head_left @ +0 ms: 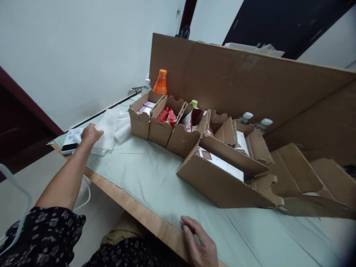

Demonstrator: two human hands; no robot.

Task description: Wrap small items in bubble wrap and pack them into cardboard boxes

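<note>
My left hand [91, 134] reaches far left across the table and closes on a crumpled clear plastic bag [109, 128], next to a white device with a label [71, 140]. My right hand [199, 243] lies flat and open on the pale green table cover [150, 178] near the wooden front edge, holding nothing. A row of small cardboard boxes [164, 124] stands beyond, one holding red packets [167, 115].
A larger open cardboard box [222, 181] lies at the centre right, with more folded cardboard [306, 178] beside it. A tall cardboard sheet [250, 81] leans at the back. An orange bottle [160, 83] and capped bottles [246, 117] stand behind the boxes.
</note>
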